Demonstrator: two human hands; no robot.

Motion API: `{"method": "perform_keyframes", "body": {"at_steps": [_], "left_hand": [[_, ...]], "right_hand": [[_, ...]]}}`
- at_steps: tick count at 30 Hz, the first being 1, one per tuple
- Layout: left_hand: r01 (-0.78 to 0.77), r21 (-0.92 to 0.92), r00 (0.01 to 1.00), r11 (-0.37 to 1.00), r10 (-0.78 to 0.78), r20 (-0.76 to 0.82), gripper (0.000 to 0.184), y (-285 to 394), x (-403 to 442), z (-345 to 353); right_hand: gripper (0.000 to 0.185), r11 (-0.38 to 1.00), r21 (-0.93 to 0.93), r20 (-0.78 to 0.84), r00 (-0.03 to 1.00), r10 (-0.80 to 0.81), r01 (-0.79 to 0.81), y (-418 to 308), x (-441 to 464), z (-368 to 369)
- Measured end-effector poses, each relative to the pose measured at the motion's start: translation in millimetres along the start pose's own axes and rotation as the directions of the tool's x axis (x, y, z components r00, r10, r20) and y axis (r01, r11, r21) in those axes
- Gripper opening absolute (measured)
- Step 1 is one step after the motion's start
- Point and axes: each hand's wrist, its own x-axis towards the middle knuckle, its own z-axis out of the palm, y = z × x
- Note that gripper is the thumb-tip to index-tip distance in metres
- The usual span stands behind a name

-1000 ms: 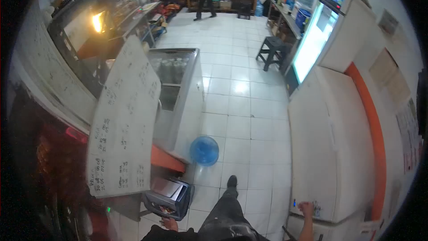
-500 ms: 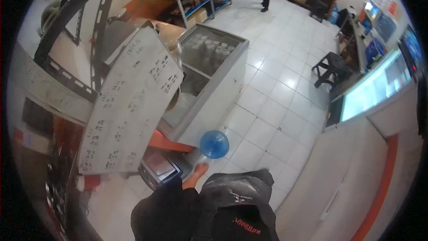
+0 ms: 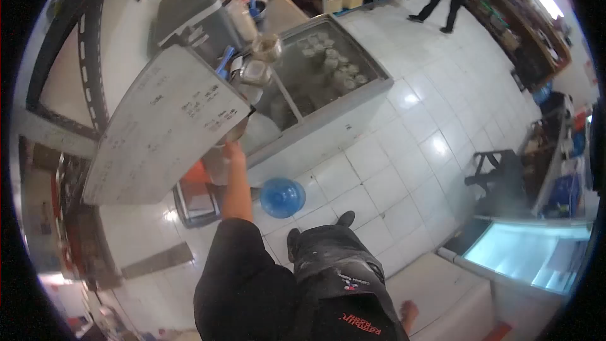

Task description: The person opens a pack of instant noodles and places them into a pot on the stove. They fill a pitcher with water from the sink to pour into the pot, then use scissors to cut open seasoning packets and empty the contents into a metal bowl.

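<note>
1. Showing beside the lower right edge of the whiteboard [image 3: 158,132]: left hand [image 3: 233,151], forearm bare, sleeve black. Fingertips blurred and partly out of sight; cannot tell whether they are apart, together or clamped on anything.
2. Whiteboard, one, tilted, with dark handwriting partly legible as rows; located immediately left of the left hand, its right corner just beyond the fingers.
3. Freezer [image 3: 328,139], one, white-sided, grey-framed; located right of and beyond the left hand, near corner close to the wrist. Pale, rounded items [image 3: 344,69] inside, at the end farther from the hand.
4. Clear jars [image 3: 255,72], two, at the freezer's left side, beyond the left hand.
5. Blue container [image 3: 282,197], one, round, translucent; on the floor, right of the left forearm.
6. Dark-rimmed box [image 3: 197,205], one, located left of the left forearm, below the whiteboard.
7. Right hand [image 3: 409,311], one, low beside the apron [image 3: 338,265]. Fingers look curled; whether they close on anything, cannot tell.
8. White cabinet [image 3: 445,290], one, just right of the right hand; lit display fridge [image 3: 524,249] farther right.
9. Black stool [image 3: 495,170], one, well beyond the right hand.
10. Co-worker [image 3: 445,3], one, dark-clothed, standing far beyond both hands.
</note>
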Motion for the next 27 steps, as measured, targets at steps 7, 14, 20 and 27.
{"method": "perform_keyframes", "body": {"at_steps": [7,14,20,27], "left_hand": [[-0.02,0.286,0.992,0.958,-0.017,0.126,0.021,17.6,-109.4,-25.7],[0.124,0.503,0.915,0.856,-0.294,0.276,0.022,49.4,-230.7,-91.4],[0.214,0.244,0.959,0.946,-0.251,0.13,0.028,118.0,-370.1,-194.3],[0.213,0.323,0.976,0.922,-0.186,-0.112,0.023,147.8,-465.2,-399.0]], "right_hand": [[0.026,0.993,-0.033,0.204,0.974,-0.101,0.109,-164.0,151.0,54.1],[0.036,0.192,-0.092,0.748,0.195,-0.634,0.977,-231.6,144.5,302.1],[0.016,0.262,0.371,0.717,-0.095,-0.691,0.891,-297.8,-236.7,382.9],[0.019,0.095,0.303,0.951,-0.295,-0.09,0.948,-104.1,-408.7,402.0]]}}
